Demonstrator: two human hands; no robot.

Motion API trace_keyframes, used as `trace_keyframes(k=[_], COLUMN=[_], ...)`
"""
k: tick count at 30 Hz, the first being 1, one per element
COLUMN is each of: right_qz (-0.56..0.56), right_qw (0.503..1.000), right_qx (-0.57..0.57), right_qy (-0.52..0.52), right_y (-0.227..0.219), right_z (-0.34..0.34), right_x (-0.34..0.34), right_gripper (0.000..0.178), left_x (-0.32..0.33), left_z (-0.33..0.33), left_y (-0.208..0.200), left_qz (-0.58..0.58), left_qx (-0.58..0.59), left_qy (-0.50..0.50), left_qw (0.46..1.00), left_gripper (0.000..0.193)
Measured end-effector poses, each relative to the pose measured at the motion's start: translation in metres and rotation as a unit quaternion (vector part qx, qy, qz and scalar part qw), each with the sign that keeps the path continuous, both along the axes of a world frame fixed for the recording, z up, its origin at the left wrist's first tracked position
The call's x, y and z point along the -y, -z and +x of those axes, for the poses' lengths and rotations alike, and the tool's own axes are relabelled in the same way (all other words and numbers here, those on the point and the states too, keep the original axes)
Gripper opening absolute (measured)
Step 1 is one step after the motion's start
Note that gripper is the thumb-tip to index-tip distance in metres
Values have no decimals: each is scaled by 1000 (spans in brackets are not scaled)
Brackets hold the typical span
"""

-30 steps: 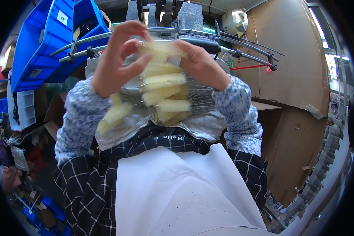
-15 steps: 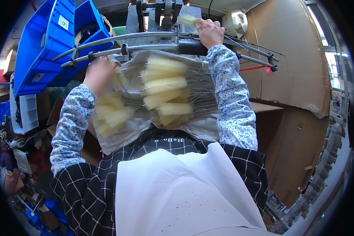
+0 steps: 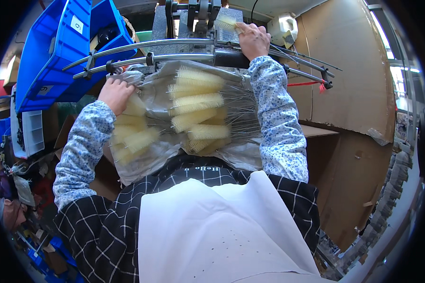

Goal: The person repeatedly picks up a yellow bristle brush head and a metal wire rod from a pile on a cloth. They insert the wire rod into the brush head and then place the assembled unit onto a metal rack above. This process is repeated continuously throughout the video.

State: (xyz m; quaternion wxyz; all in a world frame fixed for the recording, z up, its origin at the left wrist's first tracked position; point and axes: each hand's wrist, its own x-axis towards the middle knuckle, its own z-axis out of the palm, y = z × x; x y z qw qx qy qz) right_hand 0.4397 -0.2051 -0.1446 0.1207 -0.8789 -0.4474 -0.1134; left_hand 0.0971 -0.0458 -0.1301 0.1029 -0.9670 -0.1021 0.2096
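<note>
My right hand [image 3: 254,41] is closed on a pale yellow bristle brush [image 3: 225,22], held beside the dark machine head [image 3: 202,19]. Its wrist passes over the metal rails. At the left end of the rails is my left hand [image 3: 116,95], its fingers curled at the edge of a grey cloth [image 3: 156,99]; what they hold, if anything, is hidden. Below that hand lies a pile of yellow brushes [image 3: 139,140]. Another stack of brushes [image 3: 197,101] rests in the middle of the cloth, with thin wire stems [image 3: 243,111] pointing right.
Two metal rails [image 3: 174,57] cross in front of me, with a red tie [image 3: 322,86] at their right end. Blue bins [image 3: 52,56] stand tilted at the left. Cardboard [image 3: 349,70] walls the right side, and a white plastic jug [image 3: 284,28] is behind my right hand.
My left hand, blurred before with a brush by its fingers, is now still and slightly lower, at the cloth's edge. My right hand and its brush have barely moved.
</note>
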Motion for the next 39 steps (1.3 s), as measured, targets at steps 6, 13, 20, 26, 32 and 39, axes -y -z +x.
trace_keyframes(k=[6,13,20,26,32,39], right_qz=[-37,-73,-102,-46,25,73], right_qw=[999,996,993,997,998,995], right_qx=[-26,-57,45,59,-24,-62], right_qy=[9,3,-26,-12,61,31], right_y=[1,8,22,28,27,25], right_z=[0,9,27,36,45,27], right_x=[0,-3,-21,-2,36,18], right_gripper=[29,31,32,46,42,34], left_x=[-6,-3,0,4,-26,-44], left_z=[-13,-37,-44,-49,-97,-118], left_y=[-55,-113,-122,-130,-139,-138], left_qz=[-266,-426,-426,-446,-332,-309], left_qx=[34,189,276,329,482,671], left_qy=[-118,-238,-183,-240,-221,-199], left_qw=[956,852,842,797,780,644], left_gripper=[34,30,33,32,28,38])
